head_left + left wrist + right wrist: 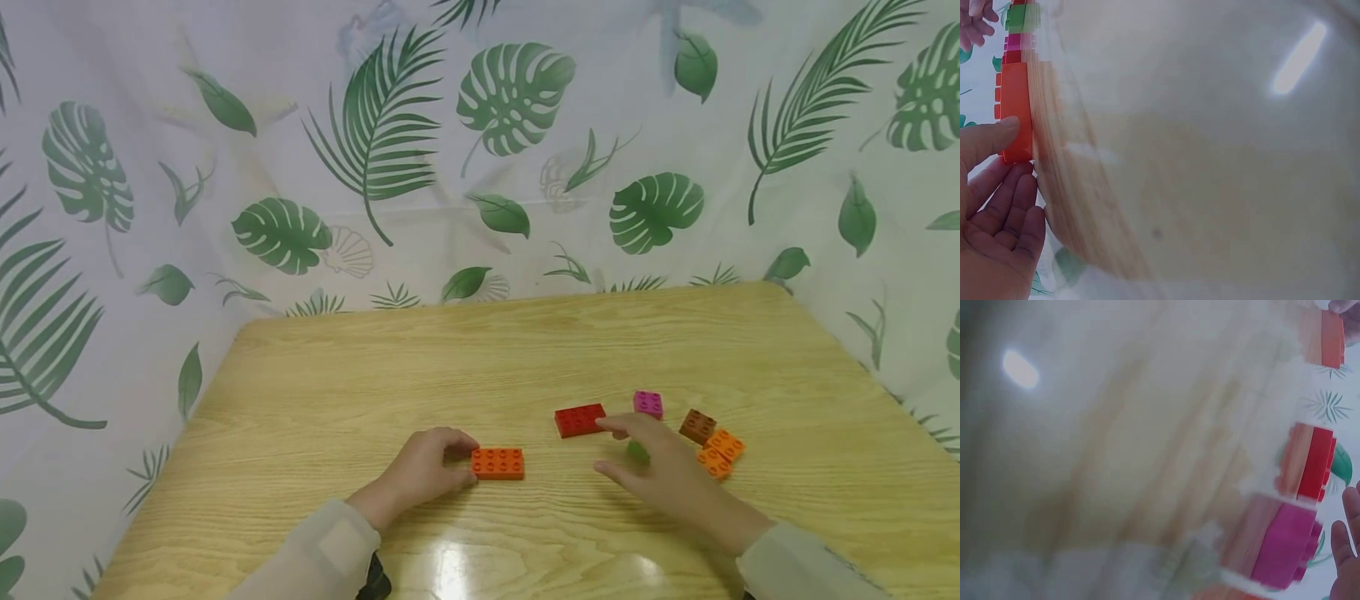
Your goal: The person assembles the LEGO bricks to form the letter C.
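My left hand [425, 471] holds the left end of a long orange building brick [497, 464] that lies on the table, studs up. In the left wrist view the thumb presses on the side of this orange brick [1015, 94], with fingertips at its end. My right hand [663, 471] reaches over the table with thumb and fingers apart and nothing between them. Its fingertips overlap the right end of a long red brick [577, 421] in the head view. A green brick [638, 452] shows partly under this hand. The right wrist view has the fingers [1341, 544] at its right edge.
Behind the right hand sits a small magenta brick [648, 404]. To its right are a brown brick [698, 426] and two small orange bricks [725, 445] close together. A leaf-print cloth [420, 192] hangs behind the wooden table [360, 375] and at both sides.
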Motion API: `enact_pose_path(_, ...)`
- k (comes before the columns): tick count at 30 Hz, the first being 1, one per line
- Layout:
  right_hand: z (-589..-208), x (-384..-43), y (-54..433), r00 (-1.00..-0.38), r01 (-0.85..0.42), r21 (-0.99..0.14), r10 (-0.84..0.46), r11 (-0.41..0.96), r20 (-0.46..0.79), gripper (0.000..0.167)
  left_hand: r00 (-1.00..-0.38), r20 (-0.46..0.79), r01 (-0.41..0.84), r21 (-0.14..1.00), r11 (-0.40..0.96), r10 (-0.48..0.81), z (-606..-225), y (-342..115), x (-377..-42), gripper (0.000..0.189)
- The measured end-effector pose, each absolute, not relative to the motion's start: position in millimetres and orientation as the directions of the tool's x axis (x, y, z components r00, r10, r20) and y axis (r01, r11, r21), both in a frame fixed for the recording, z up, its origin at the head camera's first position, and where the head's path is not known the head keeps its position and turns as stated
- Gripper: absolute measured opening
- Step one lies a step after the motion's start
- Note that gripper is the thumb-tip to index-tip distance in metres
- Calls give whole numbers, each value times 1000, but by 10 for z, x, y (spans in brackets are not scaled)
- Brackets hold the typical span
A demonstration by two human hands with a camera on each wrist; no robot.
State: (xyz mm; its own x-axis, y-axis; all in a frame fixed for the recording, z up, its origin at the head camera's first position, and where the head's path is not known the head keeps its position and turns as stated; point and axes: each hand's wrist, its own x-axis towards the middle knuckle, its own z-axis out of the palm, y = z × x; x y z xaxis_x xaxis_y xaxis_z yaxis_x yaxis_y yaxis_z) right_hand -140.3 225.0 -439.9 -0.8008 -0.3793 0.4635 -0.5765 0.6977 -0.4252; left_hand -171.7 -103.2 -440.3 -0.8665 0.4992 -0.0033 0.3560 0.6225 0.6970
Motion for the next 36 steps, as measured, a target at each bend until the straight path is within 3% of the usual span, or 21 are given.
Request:
enact_pose_path(13,-4323,-1212,2633,-865,-477,-443,-316,759,391,52,-871,-9,339,712,615,492,-4401,-1035,-1700,34)
enact_pose_path(27,-4338,-1060,2892,-877,-429,-348,-293,833,380,54,-868,-2,348,710,612,496,-4416,-1030,-1713,34)
enact_pose_path(36,-4368,-1017,2909,-916,-358,-343,-257,868,307,45,-868,-4,350,704,617,497,-4421,-1030,-1712,34)
